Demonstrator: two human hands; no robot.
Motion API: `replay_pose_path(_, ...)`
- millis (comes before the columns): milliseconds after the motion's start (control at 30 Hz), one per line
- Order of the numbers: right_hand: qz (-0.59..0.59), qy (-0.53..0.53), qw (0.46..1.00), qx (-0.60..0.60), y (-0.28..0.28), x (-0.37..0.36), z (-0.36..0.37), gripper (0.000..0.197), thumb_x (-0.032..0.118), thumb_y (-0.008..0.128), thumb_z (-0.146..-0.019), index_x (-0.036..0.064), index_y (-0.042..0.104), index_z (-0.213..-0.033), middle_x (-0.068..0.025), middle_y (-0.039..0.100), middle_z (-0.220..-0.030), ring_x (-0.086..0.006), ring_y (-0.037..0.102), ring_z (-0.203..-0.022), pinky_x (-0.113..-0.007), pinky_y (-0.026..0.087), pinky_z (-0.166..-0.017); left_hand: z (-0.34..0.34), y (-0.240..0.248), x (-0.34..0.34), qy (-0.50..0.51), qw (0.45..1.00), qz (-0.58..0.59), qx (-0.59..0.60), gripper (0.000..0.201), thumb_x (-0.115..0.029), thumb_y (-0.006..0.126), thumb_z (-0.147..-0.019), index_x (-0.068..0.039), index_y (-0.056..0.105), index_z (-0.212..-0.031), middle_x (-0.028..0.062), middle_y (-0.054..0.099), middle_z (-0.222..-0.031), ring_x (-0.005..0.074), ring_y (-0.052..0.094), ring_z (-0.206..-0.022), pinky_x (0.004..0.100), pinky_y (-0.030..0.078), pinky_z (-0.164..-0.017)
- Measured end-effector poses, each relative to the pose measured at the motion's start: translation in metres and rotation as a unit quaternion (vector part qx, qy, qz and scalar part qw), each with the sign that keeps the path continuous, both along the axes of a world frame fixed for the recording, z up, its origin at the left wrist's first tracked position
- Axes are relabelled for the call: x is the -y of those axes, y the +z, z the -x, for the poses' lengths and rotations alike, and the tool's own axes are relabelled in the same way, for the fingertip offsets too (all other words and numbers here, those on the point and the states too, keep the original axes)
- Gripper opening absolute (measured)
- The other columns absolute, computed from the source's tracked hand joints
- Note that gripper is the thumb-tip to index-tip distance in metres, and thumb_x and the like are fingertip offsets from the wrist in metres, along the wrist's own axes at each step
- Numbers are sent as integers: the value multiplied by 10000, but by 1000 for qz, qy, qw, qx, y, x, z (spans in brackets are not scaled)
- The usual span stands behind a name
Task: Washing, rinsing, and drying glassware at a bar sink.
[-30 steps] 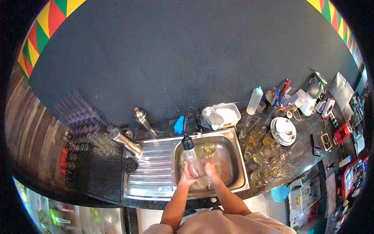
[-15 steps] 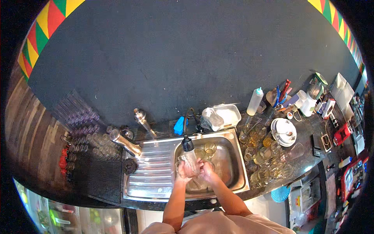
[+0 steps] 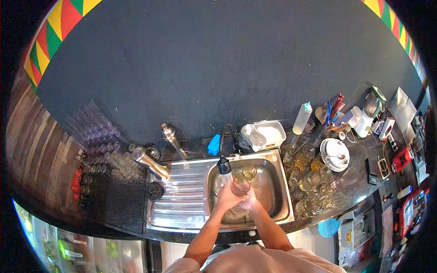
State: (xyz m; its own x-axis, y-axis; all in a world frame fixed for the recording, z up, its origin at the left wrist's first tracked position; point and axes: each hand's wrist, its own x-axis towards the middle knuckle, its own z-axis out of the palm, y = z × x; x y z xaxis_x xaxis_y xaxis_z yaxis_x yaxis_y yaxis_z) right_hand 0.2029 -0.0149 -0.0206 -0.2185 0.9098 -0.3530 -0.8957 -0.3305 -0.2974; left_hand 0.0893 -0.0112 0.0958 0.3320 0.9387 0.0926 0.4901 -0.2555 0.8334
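Observation:
My left hand (image 3: pixel 227 199) is wrapped round a clear drinking glass (image 3: pixel 241 184) over the sink basin (image 3: pixel 276 200). My right hand (image 3: pixel 248 200) closes on the glass's lower part from the right; its fingertips are partly hidden. The glass is tilted with its mouth upward. Water runs from the black tap head (image 3: pixel 223 166) just behind my left hand. Another glass (image 3: pixel 249 171) stands in the basin beyond my hands.
On the right counter crowd several used glasses (image 3: pixel 310 181), beside stacked white plates (image 3: pixel 335 154). The ribbed drainboard (image 3: pixel 180 195) lies left, with a metal shaker (image 3: pixel 151 163) at its edge. Rows of glasses (image 3: pixel 120 166) stand farther left. A white tub (image 3: pixel 271 134) sits behind the sink.
The glass has turned from under the stream so its mouth shows, and sits slightly right of the tap. My left hand has shifted right and my right hand has moved lower against the glass.

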Motion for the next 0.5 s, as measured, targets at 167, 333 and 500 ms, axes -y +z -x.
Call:
replay_pose_path(167,15,52,986,158,43,-3,12,513,501,378,-870,54,529,-1073,-81,613,-817,-173,570,-711,-332,462,-683,11,-53,-11,-7,925,114,362,640,-80,773,-606,-60,444,-1154,56,566,-1042,165,546,-967,307,447,-826)
replay_pose_path(333,-41,-42,909,412,13,-18,20,342,314,378,-880,38,551,-985,-72,609,-856,-175,559,-711,-299,442,-630,74,-150,-30,73,687,434,578,480,-211,708,-715,-88,487,-1123,42,567,-1022,191,558,-935,329,468,-810)
replay_pose_path(500,-158,-165,775,589,-10,-91,-24,155,34,482,-774,29,607,-865,-88,630,-766,-145,540,-602,-262,425,-542,51,-113,-12,9,699,511,501,513,-298,686,-721,-86,473,-1138,39,547,-1084,216,545,-974,357,464,-817)
